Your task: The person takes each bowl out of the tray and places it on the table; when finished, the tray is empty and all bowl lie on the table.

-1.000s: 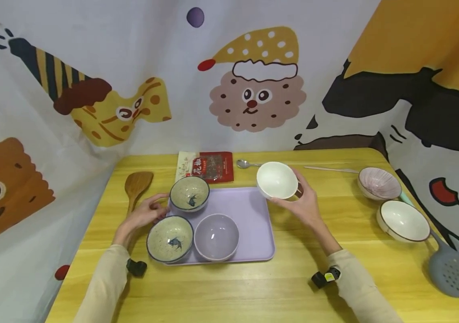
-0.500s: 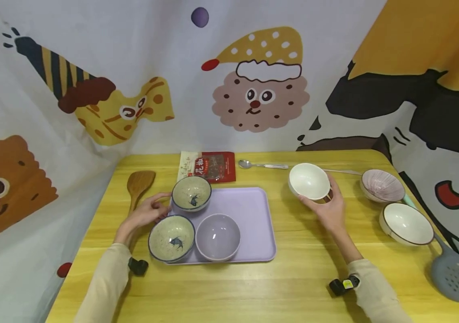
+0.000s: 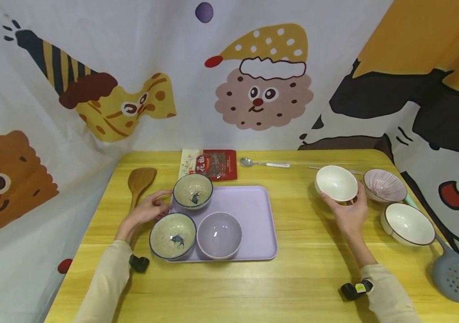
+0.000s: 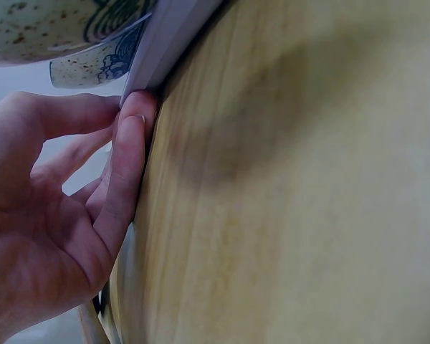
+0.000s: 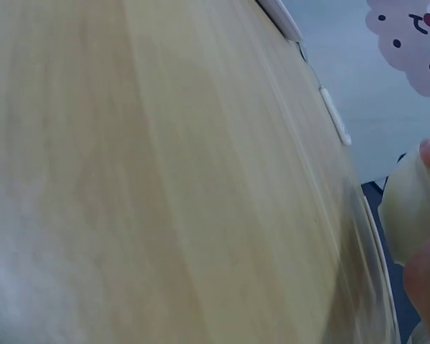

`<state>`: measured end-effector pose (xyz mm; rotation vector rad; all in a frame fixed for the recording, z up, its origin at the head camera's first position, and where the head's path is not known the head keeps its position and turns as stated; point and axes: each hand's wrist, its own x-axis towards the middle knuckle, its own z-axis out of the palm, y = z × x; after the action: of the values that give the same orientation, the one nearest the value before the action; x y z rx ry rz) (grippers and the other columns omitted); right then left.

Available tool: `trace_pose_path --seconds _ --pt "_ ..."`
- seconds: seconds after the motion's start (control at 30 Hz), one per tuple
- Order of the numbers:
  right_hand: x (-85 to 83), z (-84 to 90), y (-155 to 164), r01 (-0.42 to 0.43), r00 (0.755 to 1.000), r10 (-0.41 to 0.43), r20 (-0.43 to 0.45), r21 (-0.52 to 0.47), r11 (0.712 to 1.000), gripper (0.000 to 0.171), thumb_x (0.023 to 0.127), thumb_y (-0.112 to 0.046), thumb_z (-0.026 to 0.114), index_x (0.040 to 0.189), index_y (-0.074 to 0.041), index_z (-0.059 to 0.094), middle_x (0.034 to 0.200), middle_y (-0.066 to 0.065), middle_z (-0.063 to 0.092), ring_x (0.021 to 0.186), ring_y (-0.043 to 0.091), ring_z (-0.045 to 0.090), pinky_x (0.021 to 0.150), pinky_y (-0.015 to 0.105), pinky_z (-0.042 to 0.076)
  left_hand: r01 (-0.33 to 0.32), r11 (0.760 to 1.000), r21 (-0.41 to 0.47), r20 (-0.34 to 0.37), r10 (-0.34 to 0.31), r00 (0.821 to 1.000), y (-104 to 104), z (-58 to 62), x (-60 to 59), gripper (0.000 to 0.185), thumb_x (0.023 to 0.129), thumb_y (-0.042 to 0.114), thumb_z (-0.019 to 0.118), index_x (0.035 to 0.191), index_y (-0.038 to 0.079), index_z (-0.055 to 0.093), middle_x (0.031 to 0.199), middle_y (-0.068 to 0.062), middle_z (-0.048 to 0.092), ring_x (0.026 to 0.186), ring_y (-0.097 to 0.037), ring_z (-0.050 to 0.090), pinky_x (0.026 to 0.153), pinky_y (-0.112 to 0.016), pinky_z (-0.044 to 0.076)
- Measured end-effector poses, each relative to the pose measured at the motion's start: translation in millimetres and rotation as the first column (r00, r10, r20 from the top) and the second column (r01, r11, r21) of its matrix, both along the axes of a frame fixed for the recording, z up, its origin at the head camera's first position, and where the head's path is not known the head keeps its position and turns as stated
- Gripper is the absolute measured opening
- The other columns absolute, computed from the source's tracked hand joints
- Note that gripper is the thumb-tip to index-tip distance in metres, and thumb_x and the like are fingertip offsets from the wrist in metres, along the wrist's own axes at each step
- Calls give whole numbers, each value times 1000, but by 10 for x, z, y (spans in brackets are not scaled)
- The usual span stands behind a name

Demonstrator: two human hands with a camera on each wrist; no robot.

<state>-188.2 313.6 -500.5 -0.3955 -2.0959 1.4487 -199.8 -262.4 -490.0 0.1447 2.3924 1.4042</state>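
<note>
A lilac tray (image 3: pixel 253 224) lies on the table, carrying two speckled bowls with blue fish, one at the back (image 3: pixel 193 190) and one in front (image 3: pixel 168 237), plus a plain lilac bowl (image 3: pixel 220 236). My left hand (image 3: pixel 147 211) is at the tray's left side; the left wrist view shows its fingertips (image 4: pixel 135 115) pinching the tray edge (image 4: pixel 168 50), just below a speckled bowl. My right hand (image 3: pixel 350 213) grips a small white bowl (image 3: pixel 336 184) by its right side, thumb at the front. In the right wrist view only part of that bowl (image 5: pixel 410 204) shows.
To the right sit a pink-streaked bowl (image 3: pixel 384 186), a brown-rimmed white bowl (image 3: pixel 408 224) and a grey slotted turner (image 3: pixel 457 276). A spice packet (image 3: pixel 209 164) and a spoon (image 3: pixel 263 163) lie along the back. At left lies a wooden spatula (image 3: pixel 141 181).
My right hand has carried the white bowl rightward, from above the tray's back right corner to near the pink-streaked bowl. The left hand has stayed at the tray edge.
</note>
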Motion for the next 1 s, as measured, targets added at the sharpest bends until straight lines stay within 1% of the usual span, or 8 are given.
trace_pose_path --seconds 0.1,0.23,0.3,0.5,0.6,0.7,0.83,1.0 --pt "1 -7 22 35 999 -35 10 -3 999 95 68 -14 95 149 -23 47 142 8 56 124 18 56 104 30 51 2 1000 2 -1 -2 1000 -4 1 1 61 98 14 64 153 1 40 92 -20 69 75 -17 65 66 -31 57" --pt "-1 -5 20 74 996 -75 47 8 997 92 69 -21 94 149 -23 48 142 9 56 124 18 56 100 24 51 2 1000 -3 -6 -2 1000 -7 8 6 61 98 14 64 152 1 40 90 -18 69 74 -17 65 66 -31 57" --pt "-2 -4 14 97 993 -98 69 16 995 91 70 -25 94 149 -24 47 143 9 55 125 19 55 100 24 49 5 1000 -4 -9 -5 1000 -7 10 8 61 98 15 64 152 1 40 91 -18 69 74 -18 65 66 -31 57" --pt "-4 1 5 160 981 -164 106 49 986 95 70 -34 93 151 -22 45 148 10 53 133 22 51 112 36 40 4 1000 -10 -7 -4 1000 -1 21 20 61 99 16 64 153 2 40 94 -19 70 76 -17 66 68 -31 58" --pt "-9 0 21 169 978 -176 114 65 983 97 69 -37 93 151 -20 44 148 10 53 135 24 50 114 39 39 4 1000 -8 -7 -4 1000 4 30 23 61 99 16 64 153 2 40 94 -19 70 76 -17 66 68 -31 58" --pt "-8 5 35 176 974 -185 128 77 981 102 70 -40 92 154 -17 40 151 11 50 139 26 47 117 42 36 6 1000 -9 -12 -6 1000 4 33 21 60 99 16 63 153 2 40 93 -18 69 75 -17 66 67 -31 58" --pt "1 18 50 170 971 -183 153 96 981 108 72 -41 90 158 -14 31 157 13 41 143 30 41 120 47 32 7 1000 -9 -13 -7 1000 9 28 18 60 99 16 64 152 2 41 91 -16 69 75 -17 65 67 -31 58" --pt "14 46 47 141 965 -171 198 157 977 111 75 -41 88 160 -10 24 158 20 33 145 38 35 120 55 29 9 1000 -14 -22 -10 1000 4 18 18 59 99 16 63 152 2 41 90 -16 69 75 -17 65 66 -31 57"
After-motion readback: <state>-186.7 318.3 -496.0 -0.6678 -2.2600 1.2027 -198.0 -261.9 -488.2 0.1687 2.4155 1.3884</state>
